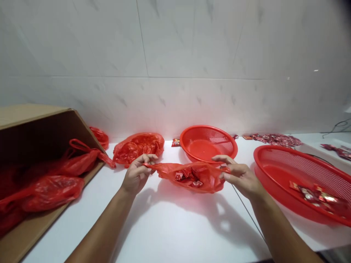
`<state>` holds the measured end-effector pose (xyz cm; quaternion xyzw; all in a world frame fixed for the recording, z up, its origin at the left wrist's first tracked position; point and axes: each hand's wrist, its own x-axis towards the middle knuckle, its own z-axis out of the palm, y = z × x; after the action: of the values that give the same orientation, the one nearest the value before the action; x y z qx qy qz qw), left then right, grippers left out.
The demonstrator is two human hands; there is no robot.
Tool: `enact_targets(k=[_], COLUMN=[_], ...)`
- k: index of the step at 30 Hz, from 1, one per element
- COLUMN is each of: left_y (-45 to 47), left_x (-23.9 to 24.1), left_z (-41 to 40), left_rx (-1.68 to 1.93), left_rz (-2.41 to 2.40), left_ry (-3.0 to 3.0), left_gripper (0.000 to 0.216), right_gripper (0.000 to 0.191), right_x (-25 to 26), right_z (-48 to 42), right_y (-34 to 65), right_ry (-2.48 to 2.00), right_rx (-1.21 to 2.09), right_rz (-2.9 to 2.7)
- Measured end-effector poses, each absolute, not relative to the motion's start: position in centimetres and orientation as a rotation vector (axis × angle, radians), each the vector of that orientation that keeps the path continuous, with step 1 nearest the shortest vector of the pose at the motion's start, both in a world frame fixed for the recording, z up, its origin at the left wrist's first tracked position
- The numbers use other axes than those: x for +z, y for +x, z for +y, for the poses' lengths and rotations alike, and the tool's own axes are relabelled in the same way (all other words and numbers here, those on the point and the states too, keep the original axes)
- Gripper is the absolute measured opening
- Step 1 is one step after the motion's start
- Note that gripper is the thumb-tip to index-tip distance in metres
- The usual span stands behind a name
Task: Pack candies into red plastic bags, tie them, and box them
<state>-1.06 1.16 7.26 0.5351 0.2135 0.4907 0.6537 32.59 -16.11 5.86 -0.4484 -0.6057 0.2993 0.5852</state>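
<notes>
A thin red plastic bag [211, 182] is stretched between my two hands above the white table. My left hand [139, 174] pinches its left handle, and my right hand [240, 175] pinches the right one. Through the open mouth several small wrapped sweets [189, 176] show, in red wrappers with pale print. Just behind the bag stands a round red plastic basket [203, 151] with nothing visible in it. Right of my right hand sits a larger red basket [271, 175] with several shiny wrapped packets [315, 195] inside.
On the left, a cardboard box [35, 113] lies with its opening toward the table and holds several filled red bags [55, 191]. Another heap of red bags [138, 146] rests near the tiled wall [170, 54]. Loose packets [276, 139] lie at the back right of the white table [175, 233].
</notes>
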Motion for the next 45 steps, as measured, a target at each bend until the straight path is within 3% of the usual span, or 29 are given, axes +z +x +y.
enact_targets(k=[6, 10, 14, 20, 24, 29, 36, 45], left_y=[0.0, 0.8, 1.7, 3.7, 5.0, 5.3, 4.9, 4.6], left_x=[17.3, 19.9, 19.1, 17.5, 16.8, 16.5, 15.9, 16.2], left_z=[0.3, -2.3, -3.8, -4.3, -3.9, -2.5, -1.3, -1.7], left_rx=[1.136, 1.242, 1.366, 1.327, 1.211, 0.878, 0.764, 0.879], left_rz=[0.679, 0.641, 0.551, 0.501, 0.591, 0.622, 0.56, 0.484], left_ry=[1.741, 1.868, 1.899, 2.004, 2.121, 2.067, 1.988, 2.179], left_gripper=[0.02, 0.014, 0.008, 0.007, 0.004, 0.025, 0.016, 0.01], right_gripper=[0.029, 0.021, 0.026, 0.056, 0.029, 0.041, 0.059, 0.047], right_x=[14.7, 16.8, 16.1, 15.6, 15.7, 15.1, 14.5, 14.3], right_z=[-12.3, -11.9, -12.1, -11.3, -10.0, -9.1, -8.5, -8.3], right_y=[30.8, 28.6, 27.1, 24.7, 23.9, 25.3, 26.3, 27.1], right_ry=[-0.865, -0.635, -0.559, -1.034, -1.124, -1.084, -1.124, -0.981], right_rx=[0.863, 0.942, 1.123, 1.083, 1.059, 1.285, 1.306, 1.203], right_rz=[-1.417, -1.37, -1.381, -1.647, -1.827, -1.792, -1.602, -1.426])
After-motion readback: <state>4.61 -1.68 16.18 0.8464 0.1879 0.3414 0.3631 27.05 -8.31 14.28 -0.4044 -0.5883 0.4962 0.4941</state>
